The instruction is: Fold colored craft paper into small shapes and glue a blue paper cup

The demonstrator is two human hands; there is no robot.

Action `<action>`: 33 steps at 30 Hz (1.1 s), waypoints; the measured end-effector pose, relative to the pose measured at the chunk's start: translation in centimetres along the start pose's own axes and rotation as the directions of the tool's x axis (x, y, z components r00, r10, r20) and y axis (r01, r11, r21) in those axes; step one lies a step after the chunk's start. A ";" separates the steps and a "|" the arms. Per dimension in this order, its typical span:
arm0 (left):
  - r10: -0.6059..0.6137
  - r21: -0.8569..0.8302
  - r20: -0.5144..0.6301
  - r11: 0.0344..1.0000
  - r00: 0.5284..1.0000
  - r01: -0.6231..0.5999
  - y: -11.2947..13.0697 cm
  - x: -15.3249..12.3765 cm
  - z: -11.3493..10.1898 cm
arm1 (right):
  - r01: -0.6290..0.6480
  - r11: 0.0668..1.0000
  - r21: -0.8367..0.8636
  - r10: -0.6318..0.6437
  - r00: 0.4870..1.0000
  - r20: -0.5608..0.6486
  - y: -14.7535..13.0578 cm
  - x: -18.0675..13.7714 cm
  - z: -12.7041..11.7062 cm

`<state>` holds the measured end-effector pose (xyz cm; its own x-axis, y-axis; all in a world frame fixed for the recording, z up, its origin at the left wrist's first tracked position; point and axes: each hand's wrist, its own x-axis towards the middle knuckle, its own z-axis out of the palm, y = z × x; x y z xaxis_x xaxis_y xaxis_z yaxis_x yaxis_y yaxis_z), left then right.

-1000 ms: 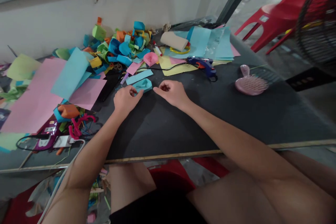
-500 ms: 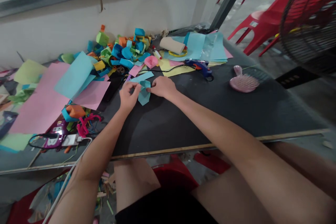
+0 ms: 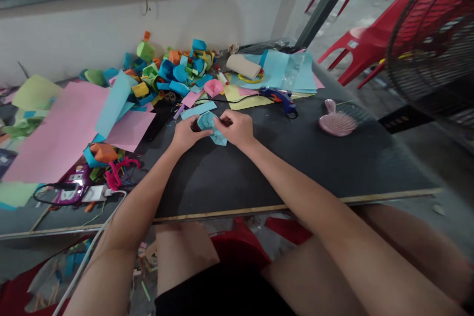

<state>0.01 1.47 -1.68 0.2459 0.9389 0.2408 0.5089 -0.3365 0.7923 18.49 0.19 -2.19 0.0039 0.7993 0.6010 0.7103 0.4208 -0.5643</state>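
Between my two hands, just above the dark table, is a folded light-blue paper piece (image 3: 209,122) with a cupped top and a flap hanging toward me. My left hand (image 3: 187,134) curls around its left side, thumb against the paper's front. On its right side my right hand (image 3: 237,128) pinches the paper between thumb and fingers. A flat light-blue paper strip (image 3: 199,109) lies right behind my hands. Past it sit a pink folded paper piece (image 3: 214,88) and a purple pen-like stick (image 3: 179,111).
Folded colored paper pieces (image 3: 174,71) pile along the wall. Pink sheets (image 3: 62,128) lie left, near a purple power strip (image 3: 76,182). A blue glue gun (image 3: 279,98) with a cord and a pink hairbrush (image 3: 337,121) are on the right. A fan (image 3: 433,49) stands beyond the table.
My hands have shifted slightly right with the blue paper. The paper has turned, its flap now pointing lower right, and my left hand has moved from a pinch to curling around it.
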 end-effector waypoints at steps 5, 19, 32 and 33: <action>-0.039 -0.222 -0.066 0.975 0.997 0.023 -0.7 0.5 0.2 | -0.228 0.870 0.437 0.114 0.956 0.271 0.9 0.6 -1.2; -0.036 -0.207 -0.154 0.978 0.987 0.003 -0.6 1.6 0.7 | -0.357 0.831 0.426 0.048 0.810 0.584 3.3 1.7 -1.4; -0.104 -0.535 0.143 0.828 0.984 0.166 -0.4 1.9 -0.4 | -0.558 0.682 0.473 0.144 0.736 0.661 2.9 2.4 -2.1; -0.115 -0.529 0.142 0.831 0.983 0.174 -0.4 1.9 -0.3 | -0.557 0.689 0.463 0.145 0.732 0.665 2.8 2.4 -2.1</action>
<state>-0.02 3.39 -1.38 0.3001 0.9516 0.0660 0.0294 -0.0783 0.9965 21.97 2.41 -1.20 -0.3624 0.9318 -0.0187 0.1616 0.0431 -0.9859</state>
